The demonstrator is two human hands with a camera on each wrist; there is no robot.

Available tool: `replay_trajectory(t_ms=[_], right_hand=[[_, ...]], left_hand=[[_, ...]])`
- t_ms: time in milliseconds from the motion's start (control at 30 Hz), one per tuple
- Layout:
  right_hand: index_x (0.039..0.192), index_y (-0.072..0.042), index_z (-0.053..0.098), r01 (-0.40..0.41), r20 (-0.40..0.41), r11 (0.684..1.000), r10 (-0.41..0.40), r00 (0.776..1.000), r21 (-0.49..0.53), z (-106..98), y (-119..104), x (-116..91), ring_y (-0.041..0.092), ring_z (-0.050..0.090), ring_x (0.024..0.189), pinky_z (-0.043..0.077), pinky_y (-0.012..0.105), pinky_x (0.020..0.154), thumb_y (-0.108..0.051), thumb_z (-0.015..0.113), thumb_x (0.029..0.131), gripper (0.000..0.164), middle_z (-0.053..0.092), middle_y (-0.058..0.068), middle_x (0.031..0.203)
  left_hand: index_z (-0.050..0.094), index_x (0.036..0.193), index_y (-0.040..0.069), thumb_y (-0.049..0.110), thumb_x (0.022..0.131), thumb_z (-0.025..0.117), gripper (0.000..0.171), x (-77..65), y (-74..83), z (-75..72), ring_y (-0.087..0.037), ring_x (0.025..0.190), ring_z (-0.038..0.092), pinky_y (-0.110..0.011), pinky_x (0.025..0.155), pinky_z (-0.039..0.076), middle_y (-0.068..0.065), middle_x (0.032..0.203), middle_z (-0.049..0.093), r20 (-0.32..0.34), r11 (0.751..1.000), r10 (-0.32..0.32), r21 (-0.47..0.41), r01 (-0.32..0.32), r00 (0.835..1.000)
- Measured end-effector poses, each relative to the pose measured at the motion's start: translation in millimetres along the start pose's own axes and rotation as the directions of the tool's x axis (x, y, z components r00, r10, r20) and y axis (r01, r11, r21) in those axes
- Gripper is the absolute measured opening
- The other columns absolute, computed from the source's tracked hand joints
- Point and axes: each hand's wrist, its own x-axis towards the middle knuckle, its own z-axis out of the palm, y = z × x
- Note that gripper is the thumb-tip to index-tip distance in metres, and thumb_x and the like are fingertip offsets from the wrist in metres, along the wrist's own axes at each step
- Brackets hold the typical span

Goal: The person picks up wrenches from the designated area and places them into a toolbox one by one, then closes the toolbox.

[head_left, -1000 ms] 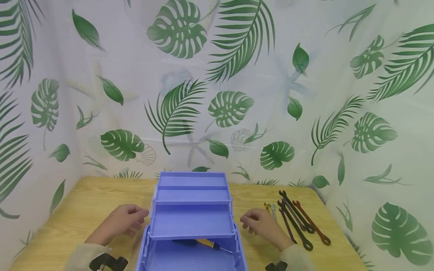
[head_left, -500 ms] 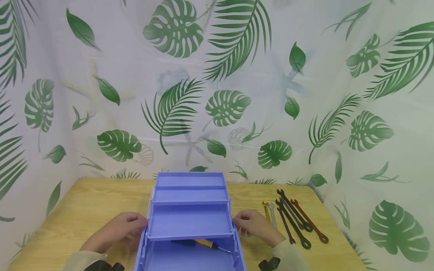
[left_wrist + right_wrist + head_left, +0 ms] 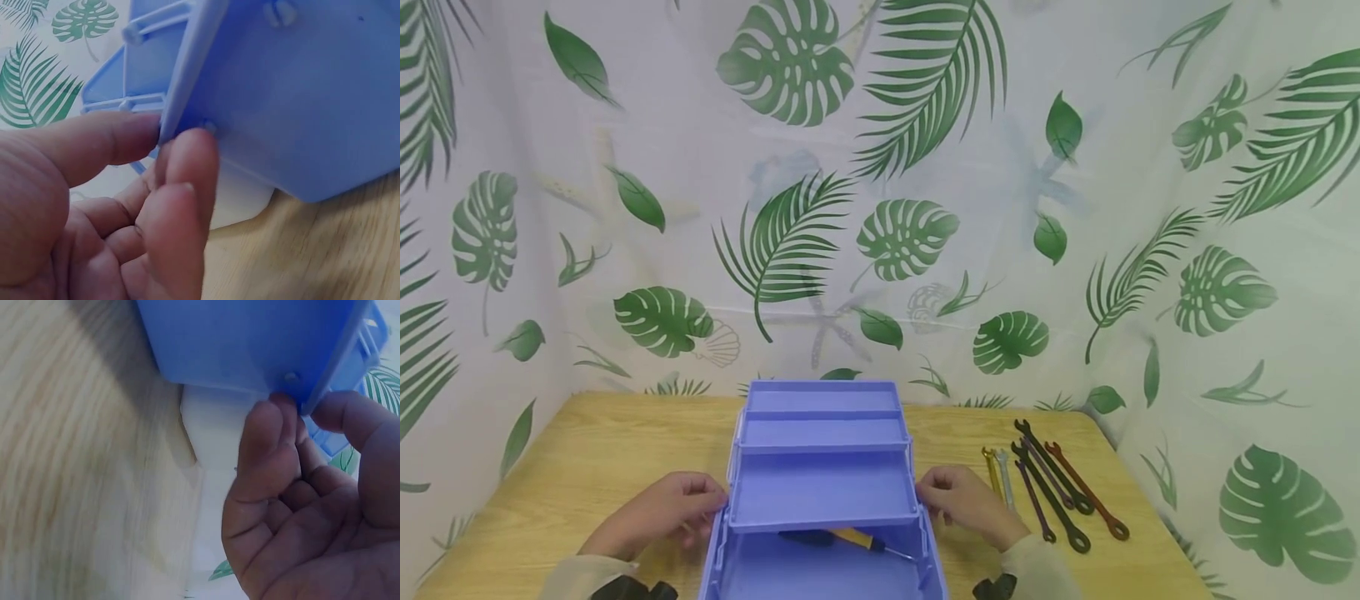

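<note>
A blue plastic toolbox [image 3: 820, 487] stands unfolded on the table, its stepped trays raised toward the back. On its left side, my left hand [image 3: 662, 510] pinches the box's rim between thumb and fingers; the left wrist view shows the thumb inside the blue side wall [image 3: 300, 94] and the fingertips outside. My right hand [image 3: 968, 504] pinches the opposite rim likewise, at the back of the side wall [image 3: 231, 344] in the right wrist view. A screwdriver [image 3: 853, 539] with a yellow and black handle lies in the bottom compartment, partly hidden beneath the tray.
Several combination wrenches lie on the wooden table [image 3: 625, 433] right of the box: a red one [image 3: 1086, 492], black ones [image 3: 1052, 498], purple ones, a gold one [image 3: 992, 472] and a silver one [image 3: 1006, 479]. A leaf-patterned cloth [image 3: 880, 167] hangs behind and at both sides.
Both hands have moved inward from beside the toolbox and taken hold of its side rims. Over the last half second they have hardly moved. The toolbox, screwdriver and wrenches stay as they were.
</note>
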Motion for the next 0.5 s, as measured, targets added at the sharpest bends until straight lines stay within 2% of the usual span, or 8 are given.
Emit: replay_trajectory(t_ms=[133,233,500], right_hand=[[0.092,-0.003,0.071,-0.012,-0.073,0.999,0.009,0.997,-0.039,1.1,0.7,3.5,0.016,0.060,0.069,0.047,0.024,0.054,-0.024,0.062,0.104,0.026,0.066,0.000,0.075],[0.091,-0.004,0.071,-0.025,-0.113,0.998,0.019,0.993,-0.055,0.4,0.9,5.6,0.015,0.060,0.068,0.046,0.023,0.054,-0.023,0.063,0.103,0.024,0.066,0.000,0.074],[0.089,-0.004,0.070,-0.036,-0.200,0.996,0.018,0.980,-0.085,-4.8,7.0,9.5,0.019,0.062,0.067,0.045,0.024,0.052,-0.022,0.063,0.103,0.024,0.065,0.001,0.071]], left_hand=[[0.069,0.104,0.000,0.026,0.102,0.064,0.027,4.4,2.1,4.4,-0.018,0.073,0.062,-0.028,0.058,0.055,-0.002,0.081,0.066,-0.038,1.000,0.019,0.018,-0.018,0.999],[0.070,0.105,0.000,0.027,0.102,0.064,0.028,10.1,4.3,8.5,-0.018,0.072,0.062,-0.029,0.057,0.054,-0.003,0.079,0.066,-0.092,0.999,0.019,0.049,-0.015,0.996],[0.070,0.104,0.001,0.022,0.101,0.065,0.022,29.9,11.8,21.8,-0.017,0.069,0.062,-0.030,0.055,0.052,-0.003,0.078,0.066,-0.243,0.994,0.010,0.106,0.017,0.970]])
